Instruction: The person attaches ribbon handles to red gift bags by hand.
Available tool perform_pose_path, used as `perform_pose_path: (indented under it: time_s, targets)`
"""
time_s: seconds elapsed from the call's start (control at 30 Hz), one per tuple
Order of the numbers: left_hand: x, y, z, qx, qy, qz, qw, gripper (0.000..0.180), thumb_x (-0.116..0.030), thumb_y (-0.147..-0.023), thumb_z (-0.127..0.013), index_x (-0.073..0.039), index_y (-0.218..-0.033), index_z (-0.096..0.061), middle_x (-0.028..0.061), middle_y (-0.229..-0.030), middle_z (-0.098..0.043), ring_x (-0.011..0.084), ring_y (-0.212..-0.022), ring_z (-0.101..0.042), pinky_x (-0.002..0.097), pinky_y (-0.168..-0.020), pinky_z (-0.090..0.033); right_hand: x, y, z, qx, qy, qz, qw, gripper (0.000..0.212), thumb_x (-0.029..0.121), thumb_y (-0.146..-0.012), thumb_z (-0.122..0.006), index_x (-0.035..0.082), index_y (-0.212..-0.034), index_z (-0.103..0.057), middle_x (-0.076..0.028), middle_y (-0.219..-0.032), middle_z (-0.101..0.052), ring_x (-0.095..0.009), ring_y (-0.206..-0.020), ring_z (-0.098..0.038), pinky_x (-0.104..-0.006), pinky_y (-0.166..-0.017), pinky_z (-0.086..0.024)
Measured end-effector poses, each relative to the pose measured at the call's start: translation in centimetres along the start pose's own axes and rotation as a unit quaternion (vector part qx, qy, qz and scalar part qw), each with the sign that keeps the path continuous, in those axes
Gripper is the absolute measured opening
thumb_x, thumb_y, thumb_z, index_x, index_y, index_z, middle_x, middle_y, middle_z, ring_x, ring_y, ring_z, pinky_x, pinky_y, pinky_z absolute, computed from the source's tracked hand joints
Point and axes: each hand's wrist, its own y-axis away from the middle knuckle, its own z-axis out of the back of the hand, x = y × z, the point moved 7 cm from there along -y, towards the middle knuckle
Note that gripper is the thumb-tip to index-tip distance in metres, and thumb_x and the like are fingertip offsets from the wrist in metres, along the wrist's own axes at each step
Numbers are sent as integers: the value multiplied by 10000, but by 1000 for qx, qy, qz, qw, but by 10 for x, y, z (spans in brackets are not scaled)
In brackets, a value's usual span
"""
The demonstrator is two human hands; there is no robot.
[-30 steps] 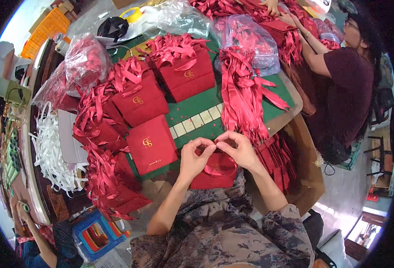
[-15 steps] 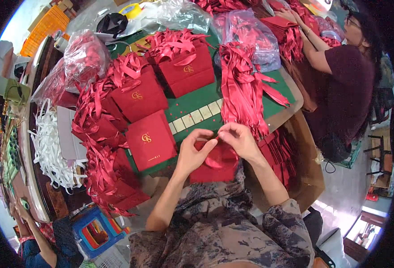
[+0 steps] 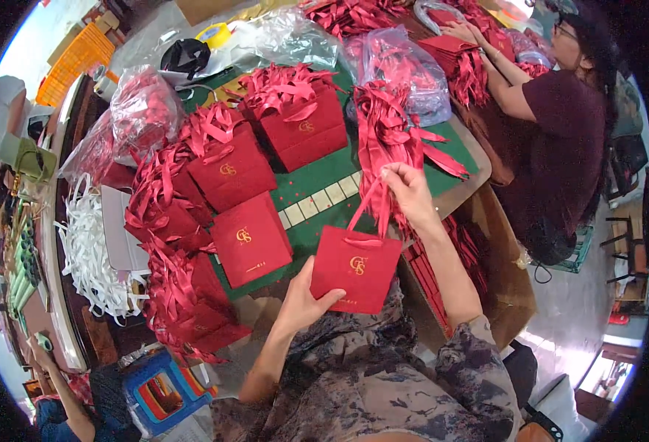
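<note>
A small red paper gift bag (image 3: 357,274) with gold print is held flat above my lap. My left hand (image 3: 300,300) grips its lower left edge, thumb across the front. Above the bag, my right hand (image 3: 411,193) pinches the pink-red ribbon handle (image 3: 366,208), pulling it taut from the bag's top. Just behind the right hand lies a thick bundle of loose red ribbons (image 3: 388,121). To the left of the held bag, a small stack of flat red bags (image 3: 251,243) lies on the green tabletop (image 3: 306,180).
Several bag stacks (image 3: 302,132) with ribbon handles line the table's far and left sides. White ribbons (image 3: 92,254) are heaped at left. Plastic bags (image 3: 401,70) of ribbons lie at the back. A cardboard box (image 3: 505,272) of red bags stands at right, near a co-worker (image 3: 560,147).
My hands were together at the bag's top edge; now they are apart. The right hand has risen, drawing the ribbon handle up, and the left has moved down to the bag's side.
</note>
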Motion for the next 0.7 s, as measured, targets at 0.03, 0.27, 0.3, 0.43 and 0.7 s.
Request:
perform_pose_path:
  time_s: [0.03,0.27,0.3,0.43,0.7]
  targets:
    - [-2,2,2,-4,-21,4,1000,592,-58,-810,-786,28,-1323,-501,145,-1158,-683,191,-1078,-648,353,-948,-505,-4,0,-2,-2,26,-6,1000,115,154,-995,-627,52,-1006,-681,107,-790,-578,20,-642,-454,-173,-559,-353]
    - [16,13,13,19,35,18,999,628,-42,-791,-790,17,-1342,-494,126,-1210,-649,178,-1135,-605,348,-1002,-471,-24,5,-21,41,41,36,998,142,153,-984,-636,16,-1004,-666,55,-838,-609,-32,-743,-528,-200,-645,-417]
    - [23,15,13,36,47,41,997,679,-35,-782,-806,19,-1373,-475,97,-1253,-626,160,-1164,-574,341,-1031,-447,-28,6,-22,41,41,37,998,142,153,-984,-636,16,-1004,-666,55,-838,-609,-32,-743,-528,-200,-645,-417]
    - [28,18,14,52,36,54,997,730,-31,-775,-823,22,-1404,-455,68,-1292,-604,139,-1192,-543,332,-1059,-425,-45,4,-27,22,91,46,995,137,155,-984,-631,22,-993,-662,43,-841,-622,-33,-759,-532,-210,-678,-425]
    - [18,24,35,8,-4,54,998,606,-40,-777,-795,23,-1310,-515,123,-1157,-673,180,-1089,-629,337,-974,-486,-17,26,-40,33,214,75,973,221,153,-960,-651,17,-1134,-655,-46,-881,-651,-144,-777,-617,-313,-695,-496]
